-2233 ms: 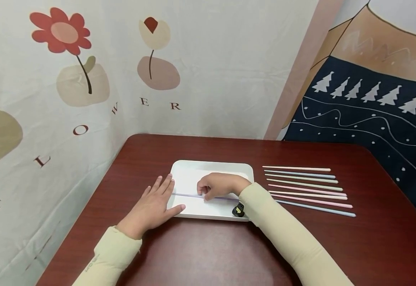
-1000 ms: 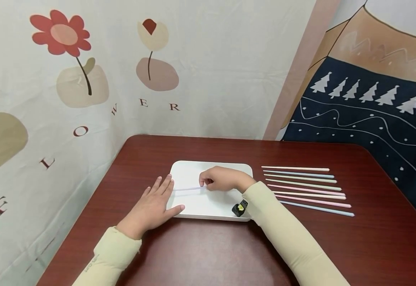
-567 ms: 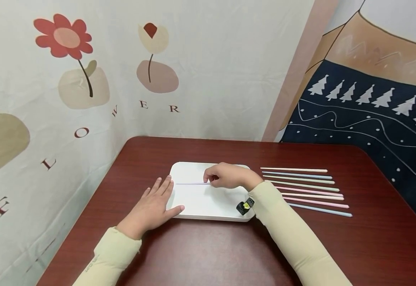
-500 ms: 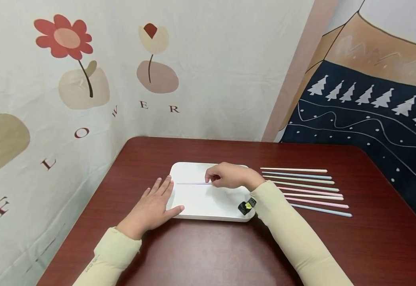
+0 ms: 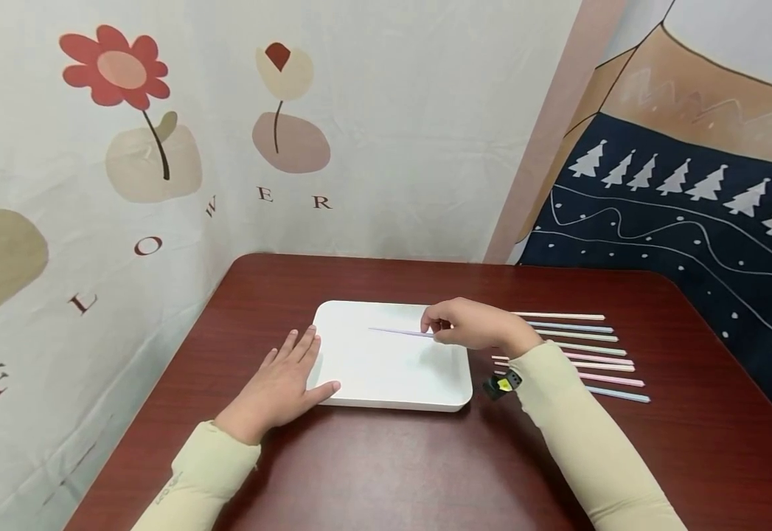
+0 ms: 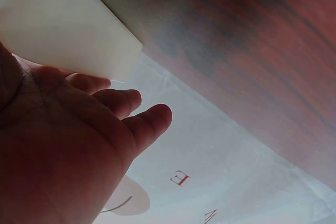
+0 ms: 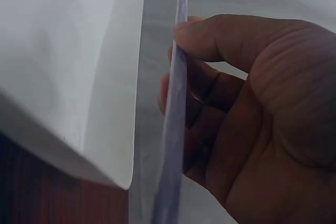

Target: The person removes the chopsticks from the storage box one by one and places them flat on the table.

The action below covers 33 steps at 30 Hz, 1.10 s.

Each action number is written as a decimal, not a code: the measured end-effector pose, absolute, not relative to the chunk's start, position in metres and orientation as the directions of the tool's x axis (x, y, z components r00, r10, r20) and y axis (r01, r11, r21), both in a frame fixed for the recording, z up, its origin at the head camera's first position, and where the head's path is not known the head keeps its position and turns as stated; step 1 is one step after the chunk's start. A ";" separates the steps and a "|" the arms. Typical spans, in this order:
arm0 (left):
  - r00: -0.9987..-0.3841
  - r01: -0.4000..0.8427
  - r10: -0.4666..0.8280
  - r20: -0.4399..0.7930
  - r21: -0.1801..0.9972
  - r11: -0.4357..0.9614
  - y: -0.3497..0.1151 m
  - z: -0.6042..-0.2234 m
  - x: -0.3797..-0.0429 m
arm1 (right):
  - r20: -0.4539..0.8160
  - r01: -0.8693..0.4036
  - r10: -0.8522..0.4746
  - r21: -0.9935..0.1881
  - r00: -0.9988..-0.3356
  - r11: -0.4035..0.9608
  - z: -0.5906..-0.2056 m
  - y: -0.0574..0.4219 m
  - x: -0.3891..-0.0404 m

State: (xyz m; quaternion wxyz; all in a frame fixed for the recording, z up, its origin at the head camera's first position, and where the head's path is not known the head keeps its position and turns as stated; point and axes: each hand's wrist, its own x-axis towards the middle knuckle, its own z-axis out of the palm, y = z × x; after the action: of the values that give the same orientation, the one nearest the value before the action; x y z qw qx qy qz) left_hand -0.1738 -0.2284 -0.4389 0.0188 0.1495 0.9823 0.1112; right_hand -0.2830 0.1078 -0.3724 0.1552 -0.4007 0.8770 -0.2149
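A pale purple chopstick (image 5: 395, 331) is pinched between the thumb and fingers of my right hand (image 5: 475, 322), over the right part of a white tray (image 5: 372, 376). In the right wrist view the chopstick (image 7: 176, 98) stands out beside the tray's wall (image 7: 113, 77), apart from it. My left hand (image 5: 276, 387) lies with fingers spread at the tray's left edge, fingertips at the rim. The left wrist view has the palm (image 6: 63, 135) and straight fingers against the outside of the tray (image 6: 79, 35).
Several pastel chopsticks (image 5: 614, 380) lie in a row on the dark red table (image 5: 386, 472), right of the tray and partly hidden by my right forearm. A black wrist device (image 5: 501, 383) hangs at my right cuff. Printed cloth walls (image 5: 412, 147) stand behind the table.
The purple chopstick, earlier lying across the tray, has risen and moved right and back with my right hand. Its left end has left the tray's left side. My left hand stays put.
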 end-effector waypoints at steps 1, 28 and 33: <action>-0.956 0.285 0.294 -0.008 0.222 0.933 -0.229 -0.438 -0.173 | -0.099 -0.633 -0.764 -0.499 -0.637 0.592 -0.372 0.111 -0.282; -0.954 0.287 0.299 -0.023 0.218 0.933 -0.226 -0.440 -0.178 | -0.117 -0.505 -0.661 -0.551 -0.741 0.664 -0.396 0.262 -0.240; -0.955 0.285 0.297 -0.021 0.225 0.932 -0.228 -0.441 -0.177 | -0.135 -0.502 -0.662 -0.546 -0.737 0.671 -0.402 0.272 -0.232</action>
State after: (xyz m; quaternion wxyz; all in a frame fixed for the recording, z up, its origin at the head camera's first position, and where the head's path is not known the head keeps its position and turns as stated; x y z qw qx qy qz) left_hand -0.1766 -0.2283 -0.4406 0.0275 0.1480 0.9825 0.1102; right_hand -0.2317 0.2719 -0.4023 0.1630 -0.3237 0.8993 -0.2448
